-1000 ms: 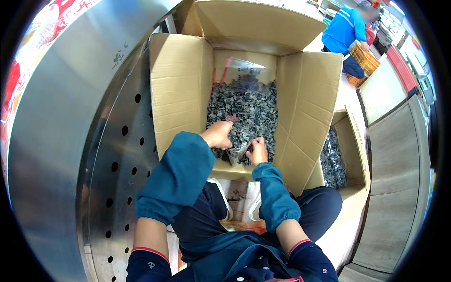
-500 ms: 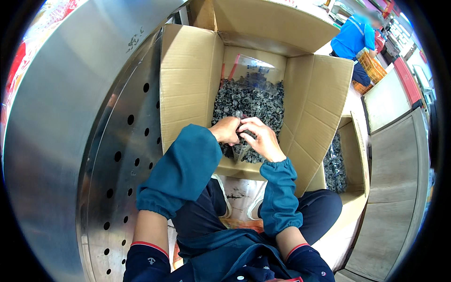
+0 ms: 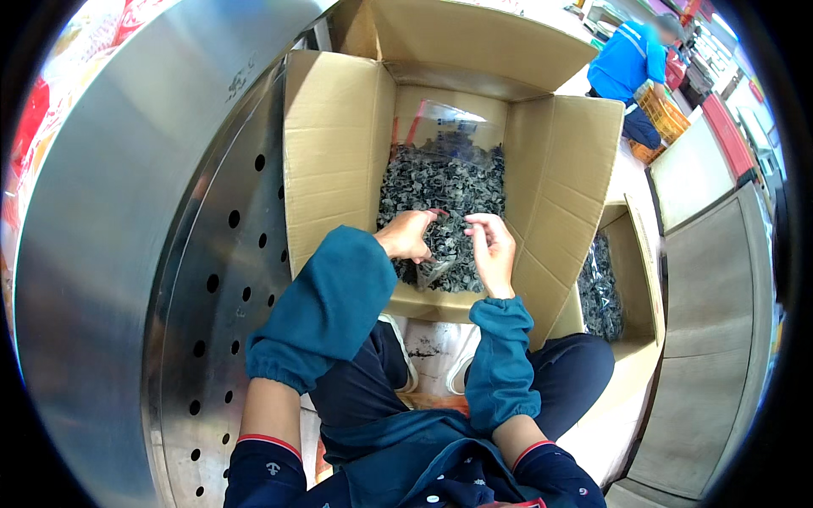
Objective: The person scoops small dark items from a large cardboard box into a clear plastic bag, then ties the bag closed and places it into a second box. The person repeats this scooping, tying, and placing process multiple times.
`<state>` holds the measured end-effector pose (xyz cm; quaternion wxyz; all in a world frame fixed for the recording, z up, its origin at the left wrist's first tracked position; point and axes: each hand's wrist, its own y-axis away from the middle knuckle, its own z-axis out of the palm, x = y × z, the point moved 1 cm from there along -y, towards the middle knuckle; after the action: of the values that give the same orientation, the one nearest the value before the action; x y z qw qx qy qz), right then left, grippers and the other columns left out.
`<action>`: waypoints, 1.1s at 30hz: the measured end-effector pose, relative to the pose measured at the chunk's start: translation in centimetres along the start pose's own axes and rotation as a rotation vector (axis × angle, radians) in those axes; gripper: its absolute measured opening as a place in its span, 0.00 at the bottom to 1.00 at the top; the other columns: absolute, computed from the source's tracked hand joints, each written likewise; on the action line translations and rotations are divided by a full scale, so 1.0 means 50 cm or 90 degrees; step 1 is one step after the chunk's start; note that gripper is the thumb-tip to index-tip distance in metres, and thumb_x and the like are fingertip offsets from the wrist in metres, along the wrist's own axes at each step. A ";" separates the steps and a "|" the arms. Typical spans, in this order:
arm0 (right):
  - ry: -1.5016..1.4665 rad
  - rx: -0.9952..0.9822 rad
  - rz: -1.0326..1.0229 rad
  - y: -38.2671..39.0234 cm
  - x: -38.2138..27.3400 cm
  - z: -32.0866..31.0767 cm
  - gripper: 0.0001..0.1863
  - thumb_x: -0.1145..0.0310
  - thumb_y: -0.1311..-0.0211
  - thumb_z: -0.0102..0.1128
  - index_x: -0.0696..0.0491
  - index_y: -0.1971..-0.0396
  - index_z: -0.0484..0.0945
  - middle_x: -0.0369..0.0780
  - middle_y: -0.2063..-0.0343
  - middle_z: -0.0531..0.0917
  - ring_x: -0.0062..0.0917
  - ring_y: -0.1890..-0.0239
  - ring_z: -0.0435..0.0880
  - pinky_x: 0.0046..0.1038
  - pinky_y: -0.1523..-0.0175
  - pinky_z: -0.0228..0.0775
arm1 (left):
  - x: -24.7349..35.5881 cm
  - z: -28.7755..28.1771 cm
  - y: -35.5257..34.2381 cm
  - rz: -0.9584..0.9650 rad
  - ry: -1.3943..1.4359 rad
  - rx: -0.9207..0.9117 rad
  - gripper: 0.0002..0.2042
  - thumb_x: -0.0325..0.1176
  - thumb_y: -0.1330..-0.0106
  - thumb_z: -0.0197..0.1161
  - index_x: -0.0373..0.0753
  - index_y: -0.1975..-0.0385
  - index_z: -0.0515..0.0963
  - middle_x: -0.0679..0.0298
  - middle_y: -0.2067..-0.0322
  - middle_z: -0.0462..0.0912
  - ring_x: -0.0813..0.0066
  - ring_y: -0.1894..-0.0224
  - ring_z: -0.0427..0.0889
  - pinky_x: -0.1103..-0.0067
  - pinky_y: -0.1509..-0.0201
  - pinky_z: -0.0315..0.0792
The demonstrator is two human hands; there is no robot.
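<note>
Dark, crinkled dried pieces that look like black fungus [image 3: 449, 182] fill the bottom of an open cardboard box [image 3: 339, 140]. A large clear bag [image 3: 449, 114] with red edge stripes lies at the back of the box, among the pieces. Over the front of the pile, my left hand [image 3: 408, 234] has its thumb and fingers around a small clear plastic bag [image 3: 434, 273], whose lower corner shows below the thumb. To the right, my right hand [image 3: 494, 254] is raised above the pile, thumb and fingers apart; nothing clear shows in it.
A perforated steel cabinet [image 3: 216, 322] stands close on my left. At right sits another carton [image 3: 639, 313] with a bag of dark pieces, beside grey panels [image 3: 711, 339]. Far right, a person in blue [image 3: 627, 63] bends over orange crates [image 3: 665, 118].
My right hand has drawn away to the right from my left hand, and its fingers have come apart. My left hand has stayed in place while its fingers and thumb spread slightly.
</note>
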<state>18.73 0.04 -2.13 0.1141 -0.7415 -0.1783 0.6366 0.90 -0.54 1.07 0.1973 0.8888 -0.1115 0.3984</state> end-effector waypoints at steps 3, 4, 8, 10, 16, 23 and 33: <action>-0.155 0.113 0.147 0.031 0.077 -0.038 0.06 0.72 0.37 0.49 0.55 0.62 0.73 0.34 0.67 0.77 0.15 0.69 0.76 0.17 0.65 0.69 | 0.031 -0.003 0.014 0.002 0.120 0.006 0.33 0.20 0.55 0.62 0.28 0.44 0.60 0.47 0.45 0.66 0.76 0.78 0.81 0.80 0.73 0.76; -0.209 0.133 0.254 0.048 0.103 -0.039 0.08 0.68 0.37 0.50 0.55 0.61 0.72 0.34 0.67 0.77 0.15 0.69 0.76 0.18 0.65 0.70 | 0.035 -0.003 0.018 0.025 0.147 0.022 0.33 0.20 0.54 0.62 0.28 0.44 0.60 0.48 0.45 0.67 0.76 0.78 0.80 0.80 0.73 0.76; -0.429 0.127 0.538 0.117 0.168 -0.034 0.36 0.41 0.44 0.50 0.56 0.47 0.64 0.42 0.56 0.73 0.24 0.58 0.74 0.27 0.54 0.69 | 0.080 0.000 0.048 0.131 0.361 0.041 0.31 0.19 0.52 0.62 0.27 0.44 0.60 0.50 0.45 0.67 0.78 0.75 0.79 0.83 0.72 0.76; -0.472 0.096 0.595 0.138 0.172 -0.020 0.49 0.28 0.53 0.46 0.55 0.42 0.60 0.45 0.48 0.67 0.28 0.52 0.70 0.32 0.46 0.62 | 0.104 0.012 0.061 0.158 0.448 0.025 0.31 0.18 0.51 0.62 0.28 0.44 0.59 0.51 0.43 0.64 0.79 0.72 0.79 0.83 0.70 0.76; -0.653 0.046 0.472 0.147 0.121 0.021 0.23 0.51 0.35 0.37 0.49 0.48 0.68 0.37 0.54 0.76 0.25 0.55 0.77 0.28 0.52 0.70 | 0.124 0.024 0.098 0.154 0.503 -0.050 0.31 0.24 0.46 0.64 0.32 0.42 0.59 0.55 0.44 0.66 0.83 0.73 0.77 0.86 0.72 0.74; -0.719 0.011 0.548 0.150 0.036 0.048 0.38 0.36 0.41 0.36 0.51 0.40 0.58 0.38 0.43 0.67 0.32 0.44 0.68 0.34 0.39 0.58 | 0.018 0.112 0.106 0.129 0.703 0.517 0.28 0.53 0.32 0.37 0.34 0.45 0.64 0.57 0.51 0.74 0.72 0.54 0.75 0.72 0.46 0.68; -0.533 -0.004 0.532 0.200 0.030 0.030 0.37 0.37 0.41 0.40 0.52 0.42 0.61 0.38 0.45 0.69 0.29 0.44 0.67 0.32 0.40 0.57 | 0.035 0.263 0.126 0.053 1.086 0.353 0.30 0.57 0.34 0.36 0.41 0.41 0.61 0.62 0.45 0.68 0.71 0.43 0.65 0.73 0.39 0.58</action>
<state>18.65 -8.55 -7.72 -0.2285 -0.4352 0.0975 0.8654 8.56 -12.05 -3.93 -0.0233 0.3016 0.1407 0.9427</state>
